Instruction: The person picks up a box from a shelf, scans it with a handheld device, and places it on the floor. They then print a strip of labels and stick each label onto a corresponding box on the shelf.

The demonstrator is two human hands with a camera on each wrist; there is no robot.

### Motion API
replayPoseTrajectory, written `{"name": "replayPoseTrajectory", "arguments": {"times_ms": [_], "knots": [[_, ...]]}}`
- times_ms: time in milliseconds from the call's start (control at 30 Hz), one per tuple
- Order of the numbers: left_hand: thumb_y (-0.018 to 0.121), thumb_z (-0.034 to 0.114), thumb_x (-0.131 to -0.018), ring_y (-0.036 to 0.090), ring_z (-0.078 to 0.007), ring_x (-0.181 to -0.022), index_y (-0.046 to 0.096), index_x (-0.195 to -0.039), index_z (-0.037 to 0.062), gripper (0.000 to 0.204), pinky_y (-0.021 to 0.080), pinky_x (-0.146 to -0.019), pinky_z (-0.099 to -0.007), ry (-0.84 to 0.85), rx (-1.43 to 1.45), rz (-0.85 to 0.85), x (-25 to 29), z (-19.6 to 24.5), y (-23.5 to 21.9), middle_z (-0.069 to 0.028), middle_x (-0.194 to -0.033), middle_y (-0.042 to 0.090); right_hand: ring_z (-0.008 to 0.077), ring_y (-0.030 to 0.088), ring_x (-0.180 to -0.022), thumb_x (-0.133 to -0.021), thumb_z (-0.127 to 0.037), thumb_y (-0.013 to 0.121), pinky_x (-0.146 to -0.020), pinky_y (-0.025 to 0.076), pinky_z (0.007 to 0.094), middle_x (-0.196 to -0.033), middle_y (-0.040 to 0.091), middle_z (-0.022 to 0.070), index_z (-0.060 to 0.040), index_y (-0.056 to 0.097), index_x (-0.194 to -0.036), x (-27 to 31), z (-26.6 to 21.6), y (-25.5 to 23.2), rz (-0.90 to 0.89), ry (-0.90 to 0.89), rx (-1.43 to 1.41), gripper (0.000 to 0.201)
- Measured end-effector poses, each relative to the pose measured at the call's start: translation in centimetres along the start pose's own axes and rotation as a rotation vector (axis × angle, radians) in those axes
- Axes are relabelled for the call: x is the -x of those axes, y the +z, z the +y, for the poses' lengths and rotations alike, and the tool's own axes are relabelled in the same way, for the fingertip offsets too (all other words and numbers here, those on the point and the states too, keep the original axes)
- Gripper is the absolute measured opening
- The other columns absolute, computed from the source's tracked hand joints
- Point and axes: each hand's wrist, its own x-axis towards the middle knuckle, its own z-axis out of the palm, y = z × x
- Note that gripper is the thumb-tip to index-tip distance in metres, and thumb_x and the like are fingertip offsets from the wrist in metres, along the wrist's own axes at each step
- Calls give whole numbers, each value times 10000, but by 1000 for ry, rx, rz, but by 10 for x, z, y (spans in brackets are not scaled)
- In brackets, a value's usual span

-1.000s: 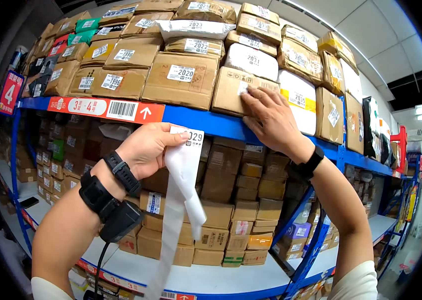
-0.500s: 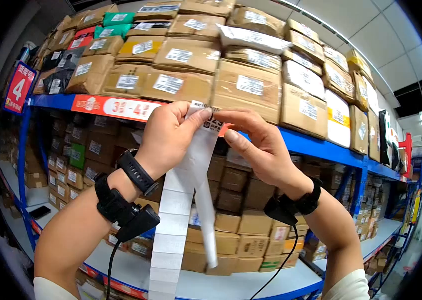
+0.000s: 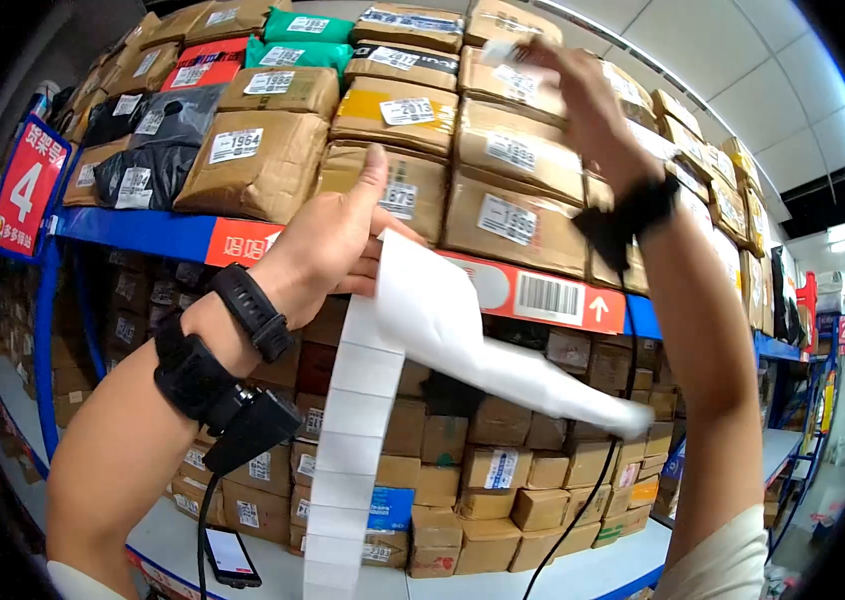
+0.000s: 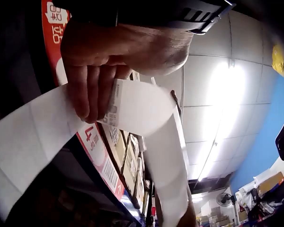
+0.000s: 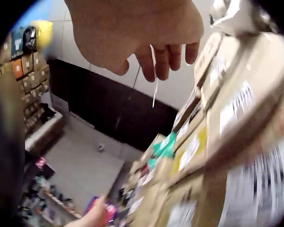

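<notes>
White label strip [image 3: 383, 350] sits in the middle of the head view, held by the left hand [image 3: 328, 245], whose fingers curl round its upper part while the thumb points up. One tail of the strip hangs straight down to the lower edge of the frame; the other bends toward the lower right. The right hand [image 3: 578, 85] reaches to the upper middle of the frame and pinches a small sticker [image 3: 498, 50] against the brown parcels [image 3: 513, 150] stacked on the blue shelf [image 3: 133, 235]. A red sign with the number 4 [image 3: 28, 190] hangs at the left edge, and a phone [image 3: 228, 555] lies on the lower shelf (near the bottom left).

From the left wrist view, the left hand [image 4: 104, 66] shows in the upper left, its fingers [image 4: 87, 94] wrapped over the label strip [image 4: 142, 109], which runs from the left edge toward the bottom centre.

From the right wrist view, the right hand [image 5: 142, 33] fills the top of the frame, fingers together and pinching the thin sticker [image 5: 154, 80] seen edge-on, just beside the blurred parcels [image 5: 227, 123] on the right.
</notes>
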Motion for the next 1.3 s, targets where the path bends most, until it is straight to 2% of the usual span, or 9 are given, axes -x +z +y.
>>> {"name": "replayPoseTrajectory", "arguments": {"times_ms": [67, 200, 367, 467, 600, 733, 933, 1167, 1300], "knots": [[453, 564, -968, 678, -159, -823, 646, -1044, -55, 653, 564, -703, -273, -34, 27, -8, 4, 0, -16, -131, -937, 690, 142, 566, -870, -991, -398, 507, -782, 479, 262, -999, 652, 66, -51, 634, -1185, -116, 52, -8, -114, -347, -45, 418], [681, 109, -890, 664, -134, -839, 616, -1100, -63, 279, 548, -725, -255, 94, 23, 107, 7, 7, -54, -88, -970, 682, 355, 583, -1102, -977, -508, 379, -943, 442, 402, -1151, 647, 179, -49, 587, -1252, -210, 95, 15, 105, -289, 429, 574], [623, 91, -916, 669, -161, -887, 579, -1124, -52, 257, 544, -798, -294, 32, 207, -34, 8, 23, -84, -111, -1000, 681, 392, 379, -1306, -901, -576, 457, -1053, 335, 506, -1421, 433, 179, -367, 538, -1308, -180, 78, 27, 108, -61, 1137, 465], [600, 102, -931, 671, -165, -874, 586, -1115, -35, 229, 549, -806, -297, -4, 261, -54, 10, 17, -76, -110, -987, 682, 332, 471, -1229, -906, -420, 569, -1009, 396, 475, -1309, 529, 178, -241, 621, -1242, -132, 39, 18, 95, -105, 1447, 385], [582, 111, -947, 669, -147, -843, 599, -1105, -11, 200, 549, -790, -269, 22, 212, -64, 21, 12, -50, -98, -975, 681, 177, 629, -958, -930, -521, 551, -893, 481, 321, -1006, 657, 54, -82, 634, -1200, -56, 14, 32, -496, -265, 218, 522], [584, 114, -956, 636, -80, -818, 621, -1093, -10, 189, 535, -719, -228, 418, -20, 57, 15, 7, -24, -50, -955, 679, 124, 624, -885, -961, -365, 596, -769, 512, 256, -906, 646, 56, 1, 633, -1127, 74, -21, 51, -830, -58, -146, 404], [599, 228, -969, 612, -42, -697, 658, -1003, -9, 246, 508, -624, -197, 567, -97, 130, 0, 1, -16, -24, -837, 683, 92, 587, -726, -926, -218, 666, -624, 481, 236, -810, 665, 61, 33, 645, -984, 100, -2, 65, -421, -204, -280, 258], [375, 747, -885, 685, -191, -640, 662, -877, -16, 816, 576, -577, -311, 86, -53, 139, 12, 14, -64, -129, -737, 681, 146, 606, -649, -920, -241, 660, -601, 495, 275, -784, 690, 92, 34, 687, -967, -2, -8, 90, -68, -252, 107, 280], [582, 387, -956, 674, -155, -804, 674, -972, 10, 388, 554, -704, -270, 191, 111, 74, 20, 4, -109, -95, -893, 688, 226, 661, -708, -880, -412, 639, -666, 490, 349, -744, 693, 114, -44, 710, -880, -92, -24, 106, 250, -148, 838, 375]]}}
